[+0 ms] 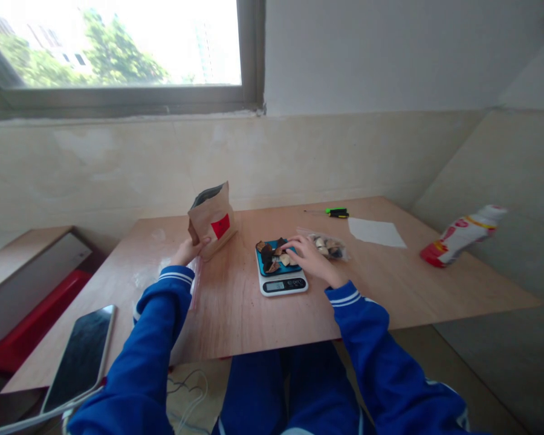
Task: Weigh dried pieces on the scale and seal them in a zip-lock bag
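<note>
A small kitchen scale (pixel 283 283) with a blue top stands on the wooden table (pixel 390 290), and several dark and pale dried pieces (pixel 272 255) lie on it. My right hand (pixel 309 256) reaches over the scale's right side, fingers bent down onto the pieces. My left hand (pixel 188 249) holds the lower edge of a brown paper pouch (pixel 212 221) with a red label, which stands open at the top. A clear plastic bag (pixel 329 246) with more pieces lies just right of the scale, behind my right hand.
A green-handled screwdriver (pixel 335 212) and a white paper sheet (pixel 375 232) lie at the back right. A white and red bottle (pixel 462 234) lies at the right edge. A phone (pixel 81 356) with a cable rests at the front left corner. A wall is right behind the table.
</note>
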A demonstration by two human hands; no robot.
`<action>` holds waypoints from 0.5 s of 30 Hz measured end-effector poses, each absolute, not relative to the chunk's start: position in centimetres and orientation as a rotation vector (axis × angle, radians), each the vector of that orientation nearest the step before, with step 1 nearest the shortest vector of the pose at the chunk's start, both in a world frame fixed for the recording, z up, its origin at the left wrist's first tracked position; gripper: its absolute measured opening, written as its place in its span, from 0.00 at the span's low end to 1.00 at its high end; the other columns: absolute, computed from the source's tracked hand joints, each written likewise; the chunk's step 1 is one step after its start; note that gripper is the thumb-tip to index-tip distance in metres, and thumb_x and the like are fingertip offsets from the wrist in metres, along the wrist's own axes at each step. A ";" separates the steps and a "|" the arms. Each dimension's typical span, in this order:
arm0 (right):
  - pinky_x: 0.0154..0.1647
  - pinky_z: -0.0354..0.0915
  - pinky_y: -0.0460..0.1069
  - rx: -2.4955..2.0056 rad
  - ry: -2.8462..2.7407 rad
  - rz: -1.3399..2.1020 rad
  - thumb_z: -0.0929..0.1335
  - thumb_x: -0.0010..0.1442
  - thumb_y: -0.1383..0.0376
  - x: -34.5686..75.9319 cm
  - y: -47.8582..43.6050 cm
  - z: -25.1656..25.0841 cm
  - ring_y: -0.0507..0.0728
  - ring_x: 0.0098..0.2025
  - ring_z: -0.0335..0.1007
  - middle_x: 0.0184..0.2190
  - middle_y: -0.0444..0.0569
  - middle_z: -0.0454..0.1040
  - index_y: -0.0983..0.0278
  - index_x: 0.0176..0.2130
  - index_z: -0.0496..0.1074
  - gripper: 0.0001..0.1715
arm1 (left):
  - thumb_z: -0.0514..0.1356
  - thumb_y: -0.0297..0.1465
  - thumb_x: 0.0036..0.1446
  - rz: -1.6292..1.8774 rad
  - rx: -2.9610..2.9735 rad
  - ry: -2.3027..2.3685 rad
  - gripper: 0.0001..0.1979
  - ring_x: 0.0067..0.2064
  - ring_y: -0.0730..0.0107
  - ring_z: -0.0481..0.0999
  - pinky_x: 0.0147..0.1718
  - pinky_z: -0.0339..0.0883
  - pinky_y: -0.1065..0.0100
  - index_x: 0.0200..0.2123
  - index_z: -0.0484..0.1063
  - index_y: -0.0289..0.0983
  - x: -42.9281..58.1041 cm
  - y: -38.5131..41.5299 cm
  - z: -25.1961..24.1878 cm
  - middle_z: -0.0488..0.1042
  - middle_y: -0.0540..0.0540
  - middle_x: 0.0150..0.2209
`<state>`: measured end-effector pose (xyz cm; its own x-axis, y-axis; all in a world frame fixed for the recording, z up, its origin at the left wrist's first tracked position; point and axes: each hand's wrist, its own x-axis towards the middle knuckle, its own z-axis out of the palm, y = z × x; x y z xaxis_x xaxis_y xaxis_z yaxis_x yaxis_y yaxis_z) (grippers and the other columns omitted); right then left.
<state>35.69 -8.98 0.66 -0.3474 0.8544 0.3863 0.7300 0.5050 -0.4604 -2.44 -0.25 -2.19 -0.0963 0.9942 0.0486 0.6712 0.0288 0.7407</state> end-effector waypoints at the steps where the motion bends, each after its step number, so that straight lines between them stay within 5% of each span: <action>1: 0.60 0.54 0.60 -1.301 -2.131 0.293 0.62 0.64 0.64 35.9 -9.7 0.7 0.61 0.55 0.63 0.47 0.53 0.70 0.60 0.43 0.75 0.13 | 0.60 0.54 0.45 0.859 1.678 1.818 0.35 0.46 0.44 0.76 0.39 0.70 0.58 0.44 0.74 0.29 -2.4 -0.3 -2.2 0.79 0.33 0.39; 10: 0.57 0.58 0.60 -1.372 -1.720 0.384 0.61 0.64 0.59 38.3 -16.3 -0.3 0.61 0.53 0.64 0.46 0.53 0.72 0.58 0.43 0.75 0.16 | 0.64 0.46 0.48 1.038 1.618 1.800 0.31 0.49 0.50 0.75 0.45 0.70 0.57 0.50 0.69 0.30 -0.9 -2.8 -0.8 0.77 0.35 0.46; 15: 0.52 0.62 0.59 -1.397 -1.631 0.459 0.62 0.63 0.59 38.1 -17.2 -2.0 0.61 0.51 0.65 0.44 0.53 0.73 0.59 0.42 0.76 0.15 | 0.63 0.36 0.50 1.180 1.566 2.044 0.37 0.62 0.42 0.61 0.59 0.56 0.50 0.58 0.55 0.24 0.4 -4.1 0.7 0.60 0.23 0.60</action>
<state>38.11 -17.18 -2.02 0.0563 0.9185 0.3913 0.5793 0.2891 -0.7621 0.37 -4.12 0.66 -0.3558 0.9058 0.2300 0.6524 0.0646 0.7551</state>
